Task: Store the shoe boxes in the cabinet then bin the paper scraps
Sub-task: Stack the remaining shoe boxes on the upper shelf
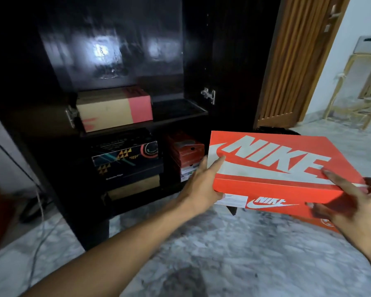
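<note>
orange nike box held in the air, lid up, just right of the cabinet and low, level with its bottom compartments. long axis runs sideways, left end toward the cabinet's open front, right end dropped a little and nearer the wearer. big white lettering on the lid reads upright from here; near long side shows a white label and a small logo. left hand grips the end nearest the cabinet: thumb laid flat on the lid, palm against the corner, fingers hidden underneath. right hand grips the far-from-cabinet corner: one digit along the lid edge, the others spread on the near side and below; blurred, so finer detail not readable. both hands closed on the box, not wide. inside the cabinet: brown box with pink end on the upper shelf, left part. below it a black patterned box stacked on a plain brown box. lower right compartment holds a stack of orange boxes. marble floor in front of the cabinet. slatted wooden door right of the cabinet, behind the held box. cable trailing on the floor left of the cabinet.
</note>
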